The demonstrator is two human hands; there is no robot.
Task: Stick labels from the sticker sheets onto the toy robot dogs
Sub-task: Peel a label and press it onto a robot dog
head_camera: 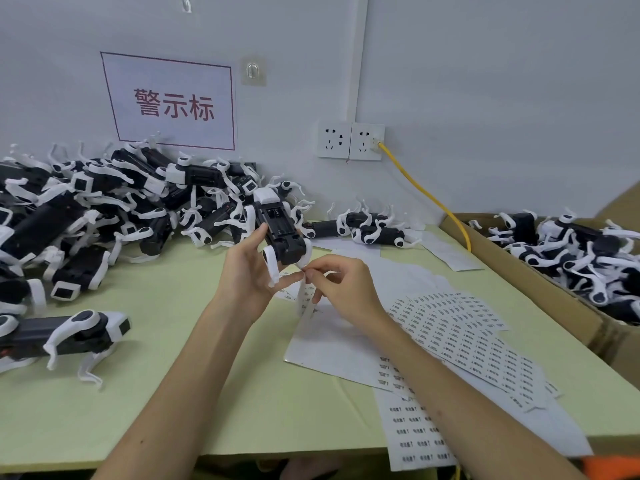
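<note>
Gripping a black-and-white toy robot dog (280, 230) belly-up above the green table (173, 393), the left hand (247, 271) sets its thumb against the body's side and wraps its fingers beneath. The right hand (343, 282) pinches the top of a narrow label strip (306, 299) between thumb and forefinger, just beside the dog's rear leg. Sticker sheets (467, 334) fan out on the table under the right forearm. A heap of dogs (104, 202) lies at left, and more fill a cardboard box (561, 306) at right.

Toy dogs (104, 209) piled left of sticker sheets (460, 334).
</note>
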